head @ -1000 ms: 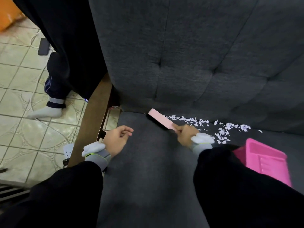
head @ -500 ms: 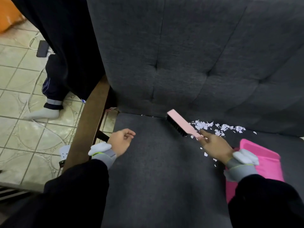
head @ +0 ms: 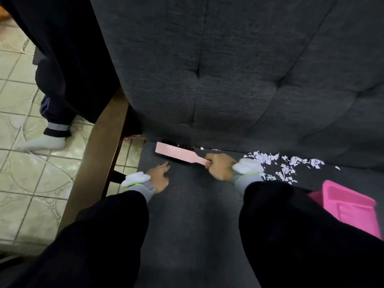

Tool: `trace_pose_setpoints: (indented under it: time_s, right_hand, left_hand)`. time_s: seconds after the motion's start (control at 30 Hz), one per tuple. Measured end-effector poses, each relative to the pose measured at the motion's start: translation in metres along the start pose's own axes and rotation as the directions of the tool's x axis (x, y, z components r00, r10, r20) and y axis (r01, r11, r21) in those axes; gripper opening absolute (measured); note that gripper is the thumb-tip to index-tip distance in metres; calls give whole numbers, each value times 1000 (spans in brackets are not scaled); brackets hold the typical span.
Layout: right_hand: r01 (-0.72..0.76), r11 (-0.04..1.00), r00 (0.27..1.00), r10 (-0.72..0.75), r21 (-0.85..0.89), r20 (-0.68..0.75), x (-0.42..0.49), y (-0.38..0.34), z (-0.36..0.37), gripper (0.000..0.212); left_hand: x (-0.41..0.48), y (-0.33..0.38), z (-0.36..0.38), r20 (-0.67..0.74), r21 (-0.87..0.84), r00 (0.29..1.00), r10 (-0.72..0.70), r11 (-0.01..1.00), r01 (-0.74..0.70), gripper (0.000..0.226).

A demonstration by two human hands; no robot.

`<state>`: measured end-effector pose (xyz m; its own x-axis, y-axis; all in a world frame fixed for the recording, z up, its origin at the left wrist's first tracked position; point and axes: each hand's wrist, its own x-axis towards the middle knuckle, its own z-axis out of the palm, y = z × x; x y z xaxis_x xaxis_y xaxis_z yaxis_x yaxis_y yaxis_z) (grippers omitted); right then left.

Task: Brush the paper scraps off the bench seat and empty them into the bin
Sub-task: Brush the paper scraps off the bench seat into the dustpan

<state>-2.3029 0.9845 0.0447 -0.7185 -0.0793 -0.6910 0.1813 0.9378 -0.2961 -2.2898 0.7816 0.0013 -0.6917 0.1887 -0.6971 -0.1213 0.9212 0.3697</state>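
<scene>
My right hand (head: 220, 166) grips the handle of a pale pink brush (head: 178, 152). The brush head lies bristles-down at the back left of the dark grey bench seat (head: 187, 215), against the backrest crease. White paper scraps (head: 286, 163) are strewn along the back of the seat to the right of my right wrist. A bright pink dustpan (head: 351, 206) lies on the seat at the right, partly behind my right sleeve. My left hand (head: 159, 177) rests flat on the seat near its left edge, fingers spread, holding nothing. No bin is in view.
The tufted grey backrest (head: 239, 69) rises behind the seat. A brown wooden armrest (head: 99, 154) runs along the seat's left side. Beyond it, on the tiled floor (head: 22, 173), another person stands, a socked foot (head: 41, 143) showing.
My right hand swung the brush back left to the seat's rear left corner, away from the scraps. My left hand, loosely curled before, now lies flat on the seat.
</scene>
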Motion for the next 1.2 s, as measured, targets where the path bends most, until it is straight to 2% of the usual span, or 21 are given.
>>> trace_pose_setpoints:
  time_s: [0.17, 0.27, 0.4, 0.5, 0.63, 0.73, 0.87, 1.03, 1.13, 1.2]
  right_hand:
    - [-71, 988, 996, 64, -140, -58, 9, -18, 4, 38]
    - [-150, 975, 987, 137, -164, -86, 10, -10, -2, 40]
    - [-329, 913, 944, 310, -242, -116, -6, 43, -31, 37]
    - [-430, 850, 900, 430, -305, -72, -30, 97, -50, 35]
    - [-509, 822, 858, 509, -256, -71, -54, 141, -56, 59]
    - [-473, 848, 878, 477, -240, -48, -70, 154, -63, 65]
    - [-416, 905, 909, 417, -94, -3, -78, 128, -53, 64]
    - [-346, 936, 938, 346, 69, 9, -57, 60, 14, 61]
    - [-365, 920, 930, 367, 140, 13, -59, 49, 50, 55]
    - [-425, 886, 900, 436, 188, -20, -70, 65, 56, 55]
  left_hand:
    - [-1, -6, 9, -32, -4, 999, 0, 1000, 0, 55]
    - [1, -5, 9, -29, 16, 1000, -7, 1000, 7, 54]
    - [0, -2, 9, -19, 65, 1000, -13, 998, 14, 53]
    - [0, -2, 8, -25, 71, 999, -23, 997, 25, 52]
    - [-1, 0, 2, 15, 119, 999, -40, 992, 38, 53]
    - [-3, 4, 2, 6, 74, 999, -42, 996, 41, 53]
    - [-11, 13, 5, -111, -56, 993, -38, 998, 32, 47]
    - [-21, 20, 5, -217, -204, 972, -92, 978, 47, 39]
    - [-26, 23, 7, -235, -241, 967, -100, 970, 41, 36]
    - [-29, 26, 6, -251, -266, 964, -93, 964, 24, 35]
